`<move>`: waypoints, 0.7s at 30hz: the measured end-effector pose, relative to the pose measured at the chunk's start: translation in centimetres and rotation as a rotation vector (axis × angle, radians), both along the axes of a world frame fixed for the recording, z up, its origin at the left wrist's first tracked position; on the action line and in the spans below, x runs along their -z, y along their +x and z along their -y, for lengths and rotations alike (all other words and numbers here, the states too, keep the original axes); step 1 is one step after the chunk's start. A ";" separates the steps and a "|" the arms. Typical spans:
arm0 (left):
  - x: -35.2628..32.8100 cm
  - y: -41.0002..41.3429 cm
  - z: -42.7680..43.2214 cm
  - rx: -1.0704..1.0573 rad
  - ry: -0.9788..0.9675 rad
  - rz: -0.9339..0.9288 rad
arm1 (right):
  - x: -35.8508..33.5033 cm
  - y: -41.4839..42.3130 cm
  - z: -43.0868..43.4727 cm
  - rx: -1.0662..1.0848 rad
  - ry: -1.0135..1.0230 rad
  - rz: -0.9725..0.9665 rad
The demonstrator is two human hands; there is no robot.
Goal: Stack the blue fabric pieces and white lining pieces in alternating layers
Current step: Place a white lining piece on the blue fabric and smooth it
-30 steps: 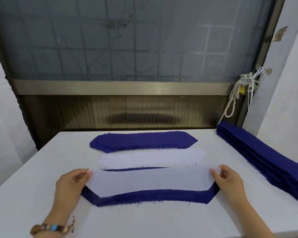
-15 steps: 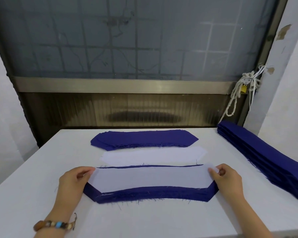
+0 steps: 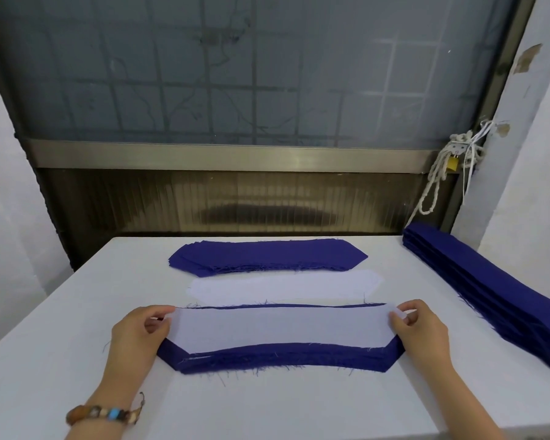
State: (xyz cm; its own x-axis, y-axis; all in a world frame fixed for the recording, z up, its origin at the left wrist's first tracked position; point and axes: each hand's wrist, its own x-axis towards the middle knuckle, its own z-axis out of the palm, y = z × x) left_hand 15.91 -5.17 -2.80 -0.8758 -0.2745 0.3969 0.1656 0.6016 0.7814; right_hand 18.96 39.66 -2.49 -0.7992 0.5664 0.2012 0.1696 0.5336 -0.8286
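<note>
- Right now, both hands hold one white lining piece [image 3: 280, 328] by its two ends.
- Left hand [image 3: 137, 336]: the thumb and curled fingers pinch the left tip of the white lining piece.
- Right hand [image 3: 421, 331]: the thumb and fingers pinch the right tip of the same piece, and a small bit of white sticks out past the fingers.
- White lining piece: it is pulled flat and lies on top of the near stack [image 3: 277, 357], close to the person.
- Near stack: it is blue with frayed threads. A wide blue band shows along the front edge and a thin blue line shows along the back edge.
- White pile [image 3: 283, 285]: more lining lies flat just behind the near stack, not touching the hands.
- Blue pile [image 3: 267, 257]: more blue pieces sit behind the white pile, near the far edge of the table [image 3: 267, 404].
- Long blue stack [image 3: 489, 296]: it runs along the right side of the table, well apart from the hands.
- Bracelet [image 3: 105, 414]: brown and blue beads go round the left wrist.
- Rope [image 3: 435, 185]: a white rope hangs in a knot by the right side of the window [image 3: 235, 74].
</note>
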 end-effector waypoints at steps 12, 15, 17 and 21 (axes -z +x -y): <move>-0.2 0.1 0.3 0.004 -0.144 -0.097 | 0.0 0.3 0.7 -0.025 0.229 -0.038; -0.5 0.2 0.1 0.013 -0.141 -0.121 | -0.3 0.4 0.7 -0.041 0.230 -0.087; -0.5 0.4 -0.3 0.041 -0.088 -0.124 | -0.5 0.5 0.8 -0.070 0.275 -0.141; -0.4 0.5 -0.6 0.127 0.021 -0.060 | -0.6 0.6 1.2 -0.249 0.336 -0.146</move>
State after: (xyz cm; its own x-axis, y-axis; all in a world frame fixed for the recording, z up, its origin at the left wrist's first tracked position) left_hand 16.45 -4.56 -2.43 -0.8790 -0.1717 0.4448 0.2861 0.5562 0.7802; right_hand 19.58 38.49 -1.87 -0.8526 0.2440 0.4621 -0.1041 0.7873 -0.6078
